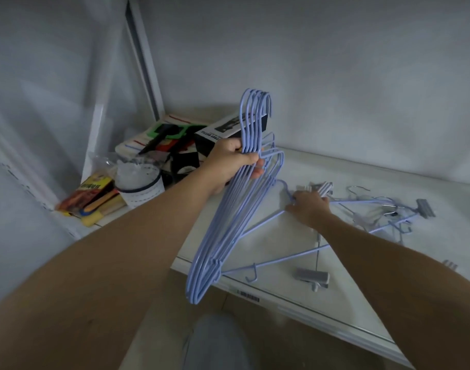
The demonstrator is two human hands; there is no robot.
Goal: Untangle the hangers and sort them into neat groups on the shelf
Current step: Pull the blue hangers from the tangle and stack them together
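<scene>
1. Left hand (235, 161) at frame centre is clenched round a bunch (228, 209) of blue hangers, held over the shelf (362, 303) edge.
2. Right hand (310, 206), centre right, pinches another hanger (268, 222) lying on the shelf.
3. Still sorting, I'd say; next, work it free of the tangle (388, 212).

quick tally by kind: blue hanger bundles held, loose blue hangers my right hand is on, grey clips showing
blue hanger bundle, in the left hand: 1
loose blue hanger, under the right hand: 1
grey clips: 4
total: 6
</scene>
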